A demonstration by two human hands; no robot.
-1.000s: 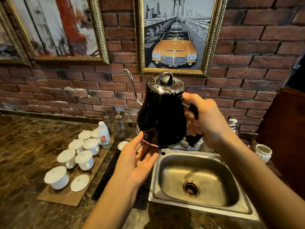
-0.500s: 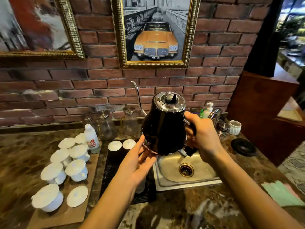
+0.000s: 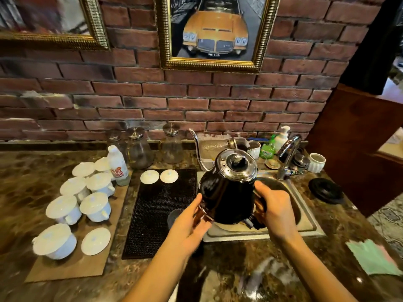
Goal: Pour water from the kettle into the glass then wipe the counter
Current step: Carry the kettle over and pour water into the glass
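Observation:
A black gooseneck kettle (image 3: 224, 192) with a chrome lid hangs upright over the left edge of the steel sink (image 3: 305, 216), its thin spout pointing up and left. My right hand (image 3: 277, 210) grips its black handle. My left hand (image 3: 189, 223) rests with spread fingers under the kettle's lower left side. A dark glass (image 3: 173, 216) stands on the black mesh mat (image 3: 157, 212), just left of my left hand and partly hidden by it. A green cloth (image 3: 368, 258) lies on the marble counter (image 3: 229, 273) at the right.
Several white lidded cups (image 3: 93, 205) sit on a brown board at the left, a small white bottle (image 3: 117, 167) behind them. Glass carafes (image 3: 138, 151) line the brick wall. A tap (image 3: 287, 153), soap bottles and the kettle's black base (image 3: 325, 190) are at the right.
The kettle has come down and toward me, from wall height to just above the sink's left edge. The view has tilted down, showing more counter and the cloth. Both hands kept their hold.

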